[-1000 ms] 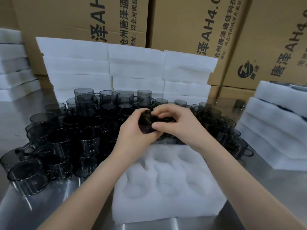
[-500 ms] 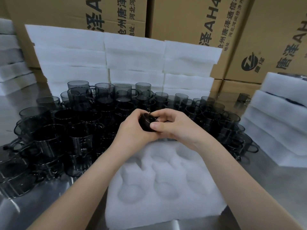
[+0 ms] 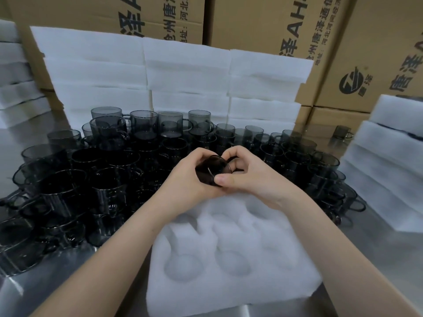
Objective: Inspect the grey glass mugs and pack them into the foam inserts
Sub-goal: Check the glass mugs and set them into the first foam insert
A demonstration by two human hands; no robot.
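Holds small dark-grey glass mug (image 3: 210, 171) tipped on its side, left grip (image 3: 183, 179) wrapped round body, right grip (image 3: 249, 177) pinching near edge, just above far edge of white moulded foam insert (image 3: 229, 291) on steel tabletop (image 3: 68, 282), empty pockets (image 3: 231, 263) below, nearer the wearer.

Both the left hand (image 3: 183, 179) and the right hand (image 3: 249, 177) grip one grey mug (image 3: 211, 171) above a white foam insert (image 3: 229, 259). Many more mugs (image 3: 91, 179) crowd the table (image 3: 377, 255) behind.
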